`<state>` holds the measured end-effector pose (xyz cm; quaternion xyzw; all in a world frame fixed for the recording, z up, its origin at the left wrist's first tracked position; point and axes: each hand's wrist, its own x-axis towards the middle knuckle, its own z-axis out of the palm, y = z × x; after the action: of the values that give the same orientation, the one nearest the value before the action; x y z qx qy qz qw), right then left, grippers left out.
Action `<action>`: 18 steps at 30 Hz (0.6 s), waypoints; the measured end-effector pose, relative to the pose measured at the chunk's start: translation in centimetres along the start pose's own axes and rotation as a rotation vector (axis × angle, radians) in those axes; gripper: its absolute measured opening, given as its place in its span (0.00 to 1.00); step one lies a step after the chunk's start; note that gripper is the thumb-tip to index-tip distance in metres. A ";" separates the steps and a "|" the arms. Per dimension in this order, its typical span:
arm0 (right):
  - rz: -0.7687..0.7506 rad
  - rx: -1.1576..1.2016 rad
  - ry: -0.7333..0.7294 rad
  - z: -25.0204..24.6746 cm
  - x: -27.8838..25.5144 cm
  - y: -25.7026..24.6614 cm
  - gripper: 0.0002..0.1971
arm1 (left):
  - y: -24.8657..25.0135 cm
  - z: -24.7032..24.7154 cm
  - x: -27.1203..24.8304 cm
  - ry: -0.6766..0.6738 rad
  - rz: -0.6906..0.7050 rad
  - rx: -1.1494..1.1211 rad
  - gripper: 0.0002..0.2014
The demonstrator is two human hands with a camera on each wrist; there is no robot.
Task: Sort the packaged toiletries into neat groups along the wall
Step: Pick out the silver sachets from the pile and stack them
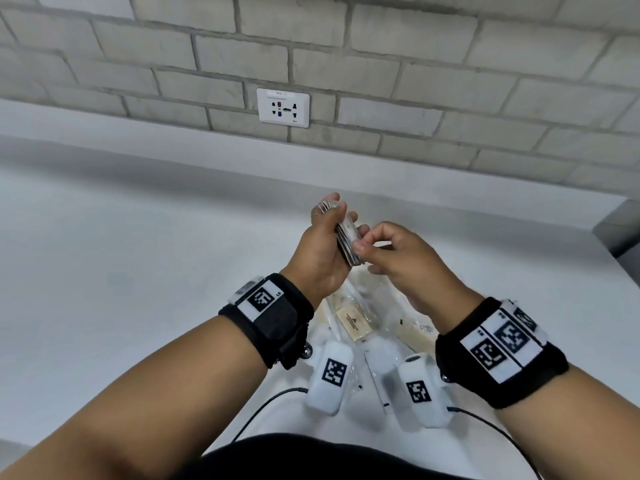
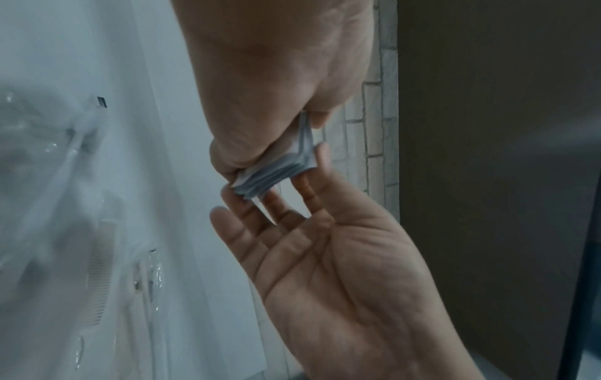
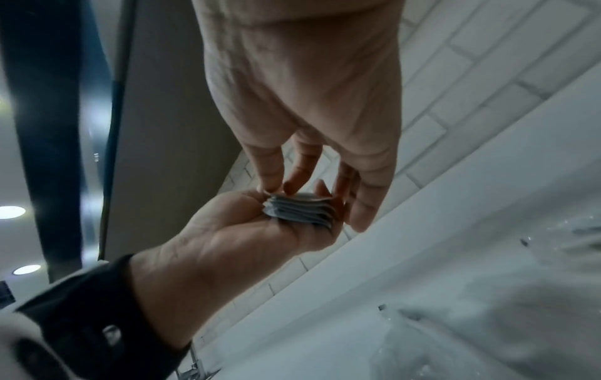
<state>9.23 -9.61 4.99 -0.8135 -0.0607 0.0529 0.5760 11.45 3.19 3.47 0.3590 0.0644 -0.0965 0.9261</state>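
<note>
Head view: the left hand (image 1: pixel 322 244) cradles a stack of flat sachets (image 1: pixel 346 242), fingers curled round it, just above the middle of the frame. The right hand (image 1: pixel 398 258) meets it from 3 o'clock, thumb and forefinger pinching the stack's near edge. Both hover over the tabletop (image 1: pixel 138 254). Below them, toward 6 o'clock, a loose heap of clear-wrapped packets (image 1: pixel 353 323) lies unsorted, and the strip by the brick wall (image 1: pixel 381 64) at 12 o'clock is bare. A socket plate (image 1: pixel 283 107) carries small print, too blurred to read. One tan packet in the heap bears a dark logo, also illegible.

Left wrist view: the sachets (image 2: pixel 276 172) sit on the left fingertips (image 2: pixel 270 203), with the right hand (image 2: pixel 276 90) pressing on them from 12 o'clock.

Right wrist view: the sachets (image 3: pixel 299 210) show wavy, uneven edges between the two hands.

To do this step well, I would square the edges with light taps, keep the pinch firm so slick packets don't fan out, then set the stack down whole against the wall.
</note>
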 end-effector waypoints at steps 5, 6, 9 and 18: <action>0.067 0.043 -0.057 0.0 1.3 0.4 0.09 | -0.4 0.1 1.2 0.006 0.037 0.030 0.10; 0.080 0.045 -0.073 0.0 1.6 0.5 0.10 | -0.5 0.0 1.5 0.003 0.058 0.041 0.10; 0.083 0.067 -0.104 0.2 2.8 0.7 0.14 | -1.0 -0.2 2.1 -0.012 0.131 0.097 0.12; 0.101 -0.161 -0.143 1.0 8.4 2.0 0.18 | -0.7 -2.3 6.6 0.054 0.073 0.171 0.28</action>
<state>17.47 -7.99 2.60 -0.8534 -0.0648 0.1348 0.4993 17.61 3.36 0.07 0.4412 0.0680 -0.0581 0.8929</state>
